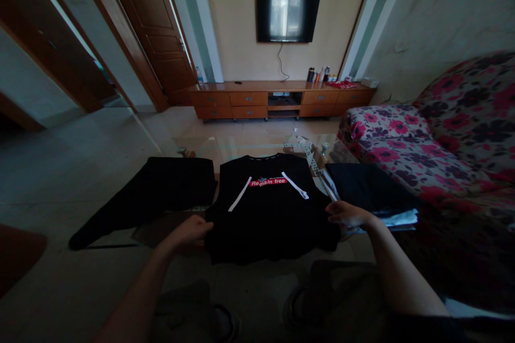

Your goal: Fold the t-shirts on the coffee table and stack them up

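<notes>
A black sleeveless shirt (267, 230) lies spread on a glass table, neckline pointing away from me. Across its chest is a red "Remain free" print, with a slanting white strip on each side. My left hand (190, 229) is closed on the shirt's left edge, fingertips pinching the cloth. At the opposite edge, my right hand (349, 214) grips the fabric between thumb and fingers. Left of the shirt lies another black garment (161, 185), its narrow end hanging past the table's near side. Beside my right hand sits a stack of folded dark and pale clothes (362, 187).
The glass table (245, 143) shows beyond the shirt, with some patterned paper or cloth (300, 142) near its far right. A flowered sofa (402, 144) stands at the right. Against the far wall are a wooden cabinet (247, 99) and a television (288, 16). My knees are below the table edge.
</notes>
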Available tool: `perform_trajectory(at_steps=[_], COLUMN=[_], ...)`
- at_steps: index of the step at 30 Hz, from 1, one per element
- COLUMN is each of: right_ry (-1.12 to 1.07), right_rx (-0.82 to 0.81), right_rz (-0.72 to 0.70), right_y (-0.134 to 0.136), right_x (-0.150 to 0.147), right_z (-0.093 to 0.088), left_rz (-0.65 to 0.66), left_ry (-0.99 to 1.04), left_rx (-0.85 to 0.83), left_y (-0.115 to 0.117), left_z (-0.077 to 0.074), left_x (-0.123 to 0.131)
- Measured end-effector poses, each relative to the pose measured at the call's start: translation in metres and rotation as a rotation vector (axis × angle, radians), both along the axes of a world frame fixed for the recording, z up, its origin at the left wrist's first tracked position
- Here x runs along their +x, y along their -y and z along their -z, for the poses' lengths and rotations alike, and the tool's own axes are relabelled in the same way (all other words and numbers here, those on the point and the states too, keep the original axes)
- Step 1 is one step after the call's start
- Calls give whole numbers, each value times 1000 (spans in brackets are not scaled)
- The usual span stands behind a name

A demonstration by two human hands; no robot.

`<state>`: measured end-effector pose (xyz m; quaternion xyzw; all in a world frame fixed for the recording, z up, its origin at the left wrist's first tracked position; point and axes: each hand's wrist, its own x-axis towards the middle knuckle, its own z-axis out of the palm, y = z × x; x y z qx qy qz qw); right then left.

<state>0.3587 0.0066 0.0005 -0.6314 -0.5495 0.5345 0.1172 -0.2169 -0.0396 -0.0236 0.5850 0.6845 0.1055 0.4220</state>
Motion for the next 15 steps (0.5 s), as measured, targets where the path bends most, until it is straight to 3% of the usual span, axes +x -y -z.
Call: perform_trajectory(at_steps=[5, 9, 15], right_ry=[-286, -375, -397], right_rx=[153, 293, 292], right_rz=[196, 318, 293], right_y=[-3, -6, 3], right_x=[-11, -20, -30], right_z=[-17, -28, -45], left_rz=[-227, -378, -369], left_ry=[259, 471, 741], left_rx=[40, 148, 87], left_y=[-1, 0, 4], left_z=[-14, -27, -45], left_x=[5, 11, 16])
